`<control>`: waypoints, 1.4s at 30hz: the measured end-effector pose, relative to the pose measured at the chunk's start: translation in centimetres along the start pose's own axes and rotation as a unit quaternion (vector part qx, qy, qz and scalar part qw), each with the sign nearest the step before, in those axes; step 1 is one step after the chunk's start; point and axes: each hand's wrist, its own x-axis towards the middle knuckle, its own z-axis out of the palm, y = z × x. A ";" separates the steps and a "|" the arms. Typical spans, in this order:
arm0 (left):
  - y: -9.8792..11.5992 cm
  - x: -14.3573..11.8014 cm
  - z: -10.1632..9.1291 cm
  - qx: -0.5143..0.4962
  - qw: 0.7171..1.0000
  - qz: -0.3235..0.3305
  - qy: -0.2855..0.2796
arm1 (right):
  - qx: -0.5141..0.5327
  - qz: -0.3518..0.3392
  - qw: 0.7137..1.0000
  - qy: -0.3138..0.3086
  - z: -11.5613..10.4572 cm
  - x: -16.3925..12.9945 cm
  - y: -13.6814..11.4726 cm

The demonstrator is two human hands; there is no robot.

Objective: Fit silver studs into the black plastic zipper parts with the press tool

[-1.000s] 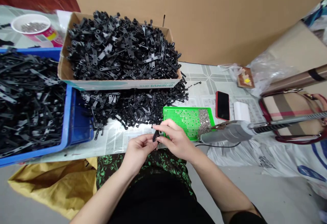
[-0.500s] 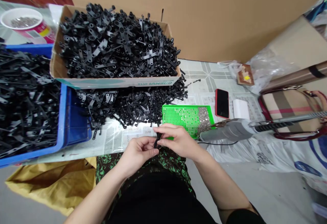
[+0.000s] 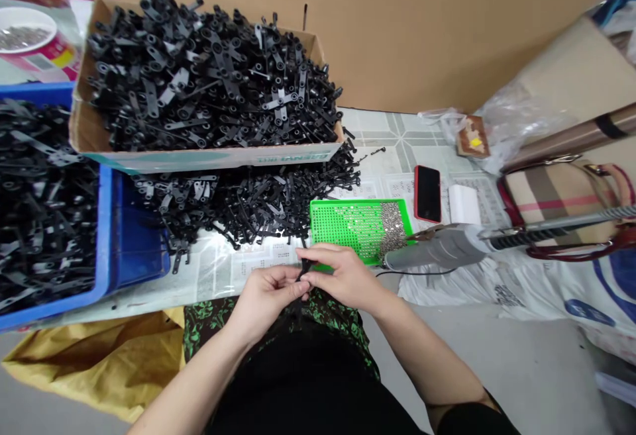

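Note:
My left hand (image 3: 265,296) and my right hand (image 3: 342,276) meet over my lap at the table's near edge. Together they pinch a small black plastic part (image 3: 304,268), which stands nearly upright between the fingertips. Just beyond the hands lies a green perforated tray (image 3: 342,223) with small metal screws heaped at its right end. A loose pile of black plastic parts (image 3: 253,200) spreads across the newspaper behind my hands.
A cardboard box (image 3: 199,157) heaped with black parts sits at the back; a blue bin (image 3: 106,223) of longer strips stands left. A grey electric screwdriver (image 3: 437,249) lies right of the tray, near a red phone (image 3: 427,193), a plaid bag (image 3: 561,200) and a white bowl (image 3: 22,28).
The camera has tilted, so the scene sits lower and left. Both hands stay together on the black part, which has turned more upright between the fingers.

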 end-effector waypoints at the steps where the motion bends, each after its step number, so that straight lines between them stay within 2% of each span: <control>1: -0.3 0.2 0.2 -0.003 1.000 -0.001 0.001 | 0.007 0.008 1.000 0.012 0.0 -0.7 0.2; 5: -1.7 1.1 1.5 -0.013 1.000 -0.014 0.006 | 0.021 0.069 0.995 0.074 -1.4 -6.3 1.8; 6: -2.0 1.4 2.0 -0.019 0.999 -0.023 0.011 | 0.011 0.084 0.989 0.122 -2.1 -8.0 2.3; 7: -2.4 1.7 2.6 -0.025 0.999 -0.034 0.016 | -0.008 0.095 0.974 0.206 -3.0 -9.5 2.9; 9: -3.0 2.2 4.0 -0.035 0.997 -0.058 0.030 | -0.032 0.075 0.905 0.418 -4.9 -11.3 3.8; 10: -3.3 2.5 4.8 -0.041 0.996 -0.070 0.039 | -0.024 0.046 0.874 0.483 -5.8 -11.5 4.1; 11: -3.5 2.8 5.5 -0.047 0.994 -0.080 0.051 | -0.002 0.018 0.868 0.496 -6.6 -11.2 4.3; 12: -3.7 3.0 6.2 -0.054 0.993 -0.086 0.064 | 0.029 0.002 0.889 0.458 -7.2 -10.6 4.4; 14: -4.0 3.3 7.2 -0.069 0.990 -0.089 0.090 | 0.085 0.002 0.943 0.322 -8.0 -8.7 4.4; 16: -4.3 3.4 7.8 -0.082 0.986 -0.092 0.111 | 0.129 -0.003 0.958 0.257 -8.1 -6.7 4.6; 18: -4.5 3.4 8.1 -0.092 0.982 -0.104 0.130 | 0.188 -0.037 0.944 0.269 -7.7 -5.0 5.1; 21: -4.6 3.4 8.5 -0.109 0.976 -0.118 0.144 | 0.279 -0.075 0.908 0.305 -6.5 -3.3 6.5; 27: -4.8 3.7 9.4 -0.126 0.973 -0.121 0.153 | 0.316 -0.052 0.863 0.392 -5.0 -2.1 8.3; 34: -5.4 3.9 9.4 -0.107 0.976 -0.109 0.152 | 0.329 -0.029 0.861 0.386 -4.8 -2.3 8.6; 42: -5.6 3.9 9.3 -0.110 0.977 -0.101 0.153 | 0.310 -0.064 0.870 0.378 -4.5 -2.6 9.3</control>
